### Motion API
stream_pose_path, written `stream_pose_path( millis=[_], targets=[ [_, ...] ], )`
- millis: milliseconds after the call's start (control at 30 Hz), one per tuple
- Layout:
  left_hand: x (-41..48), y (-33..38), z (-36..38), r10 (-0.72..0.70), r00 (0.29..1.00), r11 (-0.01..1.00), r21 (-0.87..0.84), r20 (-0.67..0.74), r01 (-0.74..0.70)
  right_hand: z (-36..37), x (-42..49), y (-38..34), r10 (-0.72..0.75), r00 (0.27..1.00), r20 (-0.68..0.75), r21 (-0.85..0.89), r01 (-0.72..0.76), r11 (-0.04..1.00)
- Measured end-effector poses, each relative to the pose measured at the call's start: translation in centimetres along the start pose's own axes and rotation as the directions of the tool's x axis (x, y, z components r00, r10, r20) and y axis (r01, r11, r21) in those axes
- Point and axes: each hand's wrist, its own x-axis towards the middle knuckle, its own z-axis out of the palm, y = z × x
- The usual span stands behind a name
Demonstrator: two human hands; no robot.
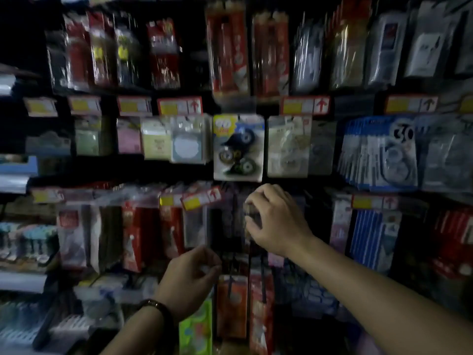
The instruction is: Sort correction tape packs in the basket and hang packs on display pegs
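Dim, blurred display wall (271,187) packed with hanging packs. At centre a correction tape pack (238,147) hangs; red packs (227,49) at twelve o'clock, blue packs (378,152) at three, yellow price tags (179,106) along the rails.

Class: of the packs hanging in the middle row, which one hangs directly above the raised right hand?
The yellow-topped pack showing dark tape wheels, directly above the right hand; its neighbours are pale or blue.

Correction tape pack (238,147): clear glossy plastic blister over printed card backing. Red packs (227,49), upper row: shiny plastic film, catching highlights. Price labels (179,105): matt paper, red-bordered with yellow panels. Blue packs (378,152): printed card, slight sheen. Wristband (156,307): dark, dull finish; material was indistinct in blur.
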Motion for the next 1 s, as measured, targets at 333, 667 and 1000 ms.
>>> stream_pose_path(
  millis=[333, 667, 1000],
  targets=[
    [-17.0, -10.7, 14.7, -0.254, 0.838, 0.963, 0.212, 0.483, 0.169, 10.5, -26.6, -3.2, 0.230, 0.851, 0.471, 0.288, -0.395, 0.872],
    [-28.4, -20.3, 26.2, -0.525, 0.535, 0.848, 0.351, 0.662, 0.397, 23.8, -51.1, -5.7, 0.393, 0.234, 0.889, -0.079, -0.768, 0.635],
    [-30.9, -24.4, 32.0, -0.622, 0.345, 0.747, 0.401, 0.703, 0.531, 37.4, -64.8, -9.3, 0.263, -0.015, 0.965, -0.193, -0.720, 0.666]
  ],
)
